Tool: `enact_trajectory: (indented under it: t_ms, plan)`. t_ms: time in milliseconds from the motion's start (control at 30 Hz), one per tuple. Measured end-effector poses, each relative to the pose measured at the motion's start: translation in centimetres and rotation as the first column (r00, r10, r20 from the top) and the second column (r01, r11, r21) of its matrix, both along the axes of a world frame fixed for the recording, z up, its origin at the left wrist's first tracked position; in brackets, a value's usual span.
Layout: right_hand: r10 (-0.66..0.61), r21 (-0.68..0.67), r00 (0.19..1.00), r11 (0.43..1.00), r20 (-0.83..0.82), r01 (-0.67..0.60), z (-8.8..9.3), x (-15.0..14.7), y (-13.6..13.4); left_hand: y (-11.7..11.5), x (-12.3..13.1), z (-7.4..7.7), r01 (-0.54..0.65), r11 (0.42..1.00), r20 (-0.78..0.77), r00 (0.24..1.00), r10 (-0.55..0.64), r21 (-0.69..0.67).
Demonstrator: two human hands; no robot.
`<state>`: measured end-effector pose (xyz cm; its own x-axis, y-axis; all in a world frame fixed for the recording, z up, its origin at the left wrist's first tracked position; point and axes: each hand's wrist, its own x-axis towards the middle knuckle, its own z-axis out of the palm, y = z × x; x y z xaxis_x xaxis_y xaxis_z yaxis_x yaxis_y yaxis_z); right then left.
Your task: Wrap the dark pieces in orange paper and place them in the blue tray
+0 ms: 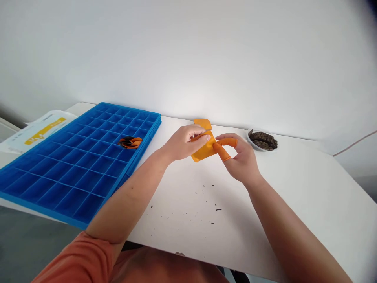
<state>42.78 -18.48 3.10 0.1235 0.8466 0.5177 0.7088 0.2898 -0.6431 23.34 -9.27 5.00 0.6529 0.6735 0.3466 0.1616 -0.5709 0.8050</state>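
White table, smooth and matte, set against a plain pale wall; view from above the person's forearms. At centre frame, the left hand and the right hand both pinch a flat orange sheet with rounded corners, held just above the tabletop. The left fingers are curled over its upper edge, the right thumb and forefinger closed on its right edge. Both of those right digits wear tight orange rubber finger covers. A second rounded orange piece shows just behind the left fingers; whether it is joined to the sheet cannot be told. Left of centre lies a rigid blue plastic tray, rectangular and divided into a grid of small square cells. One cell near its right edge holds a small bundle of orange and dark pieces. At far left, a white paper with a yellow label lies partly under the tray. Upper right of the hands, a shallow pale bowl holds dark brown flat chips. Dark crumbs are scattered on the table below the hands.
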Motion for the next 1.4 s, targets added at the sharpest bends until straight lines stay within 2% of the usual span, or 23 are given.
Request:
enact_trajectory:
  t_ms: [133, 267, 367, 433, 500, 567, 633, 733, 800, 833, 900, 967, 1033, 1133, 1233, 1300, 1400]
  plan:
    - [0.039, 0.008, 0.996, 0.999, 0.086, -0.04, 0.2, 0.1, -0.2, 0.0, 0.1, 0.0, 0.024, 0.998, -0.034, 0.999, -0.023, 0.054]
    - [0.056, 0.028, 0.992, 0.998, 0.117, -0.059, 0.4, 0.0, -0.4, -0.2, 0.2, 0.2, 0.028, 0.991, 0.06, 0.998, -0.036, 0.134]
    - [0.044, 0.077, 0.996, 0.996, 0.078, -0.05, 0.6, -0.2, -0.5, -0.7, -0.3, 0.6, -0.034, 0.978, 0.133, 0.991, 0.007, 0.205]
    - [0.038, 0.105, 0.999, 0.994, 0.036, -0.041, 0.8, -0.2, -0.6, -1.1, -1.1, 0.9, -0.116, 0.952, 0.19, 0.98, 0.064, 0.281]
    - [0.032, 0.122, 0.999, 0.992, 0.003, -0.032, 0.9, -0.3, -0.6, -1.5, -2.4, 1.2, -0.268, 0.904, 0.286, 0.942, 0.173, 0.333]
    - [0.028, 0.126, 0.999, 0.992, -0.021, -0.025, 0.9, -0.4, -0.7, -1.6, -3.9, 1.7, -0.47, 0.825, 0.406, 0.852, 0.332, 0.312]
    - [0.036, 0.124, 0.999, 0.992, -0.035, -0.032, 0.8, -0.4, -0.7, -1.4, -5.5, 2.4, -0.589, 0.757, 0.442, 0.78, 0.443, 0.283]
    - [0.059, 0.109, 0.997, 0.993, -0.045, -0.054, 0.6, -0.5, -0.6, -0.8, -7.8, 4.5, -0.661, 0.71, 0.319, 0.745, 0.585, 0.243]
    - [0.068, 0.102, 0.996, 0.993, -0.049, -0.063, 0.5, -0.6, -0.6, -0.1, -9.1, 6.3, -0.689, 0.689, 0.07, 0.717, 0.694, 0.227]
    - [0.072, 0.102, 0.996, 0.993, -0.05, -0.066, 0.5, -0.5, -0.6, 0.3, -9.7, 7.2, -0.671, 0.707, -0.068, 0.713, 0.698, 0.222]
    - [0.077, 0.101, 0.996, 0.992, -0.049, -0.072, 0.5, -0.4, -0.6, 1.6, -10.8, 8.5, -0.634, 0.749, -0.207, 0.72, 0.663, 0.195]
    - [0.082, 0.101, 0.996, 0.992, -0.047, -0.077, 0.4, -0.3, -0.5, 3.3, -12.2, 9.0, -0.633, 0.758, -0.317, 0.694, 0.646, 0.159]
    - [0.093, 0.103, 0.995, 0.991, -0.046, -0.088, 0.1, 0.0, -0.4, 5.4, -13.9, 8.4, -0.591, 0.8, -0.406, 0.708, 0.577, 0.107]
    - [0.106, 0.122, 0.993, 0.987, -0.05, -0.1, -0.3, 0.1, -0.2, 8.6, -16.8, 6.1, -0.536, 0.843, -0.473, 0.732, 0.49, 0.045]
    - [0.109, 0.148, 0.992, 0.984, -0.061, -0.099, -0.5, -0.1, -0.2, 10.8, -18.9, 3.6, -0.441, 0.896, -0.418, 0.806, 0.418, 0.046]
    - [0.113, 0.149, 0.992, 0.983, -0.057, -0.104, -0.6, -0.2, -0.2, 11.4, -19.6, 2.5, -0.407, 0.905, -0.473, 0.778, 0.414, 0.124]
    - [0.117, 0.139, 0.992, 0.984, -0.037, -0.111, -0.6, -0.2, -0.1, 11.5, -19.9, 1.9, -0.37, 0.901, -0.578, 0.693, 0.43, 0.226]
